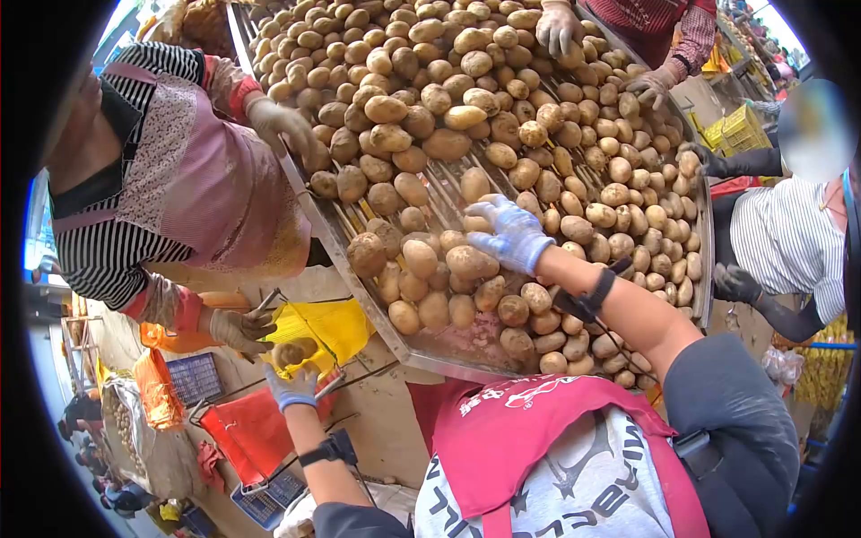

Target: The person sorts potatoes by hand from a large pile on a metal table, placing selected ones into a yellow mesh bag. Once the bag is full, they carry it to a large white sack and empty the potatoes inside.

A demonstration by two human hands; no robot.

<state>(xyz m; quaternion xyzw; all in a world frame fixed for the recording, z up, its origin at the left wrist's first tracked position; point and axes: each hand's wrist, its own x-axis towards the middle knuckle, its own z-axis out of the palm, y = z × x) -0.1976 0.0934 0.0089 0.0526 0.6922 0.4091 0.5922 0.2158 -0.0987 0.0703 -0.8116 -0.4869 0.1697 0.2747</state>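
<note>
A heap of potatoes [446, 143] covers a slatted metal sorting table [381, 332]. My right hand [513, 235], in a pale blue and white work glove, reaches over the heap with its fingers spread. Its fingertips are right at a potato [474, 185] above the bare slats. My left hand [291, 387], gloved the same way, is out beyond the table's left edge with fingers stretched apart. Just past its fingertips are a couple of potatoes [294, 352], blurred, over a yellow bag [325, 330] and a red bag [242, 435] on a frame.
A person in a pink apron [202, 170] stands at the left, one gloved hand [240, 330] close to my left hand. Other people's gloved hands [558, 29] work at the far side and right. Crates [195, 377] and orange sacks [159, 390] stand on the floor.
</note>
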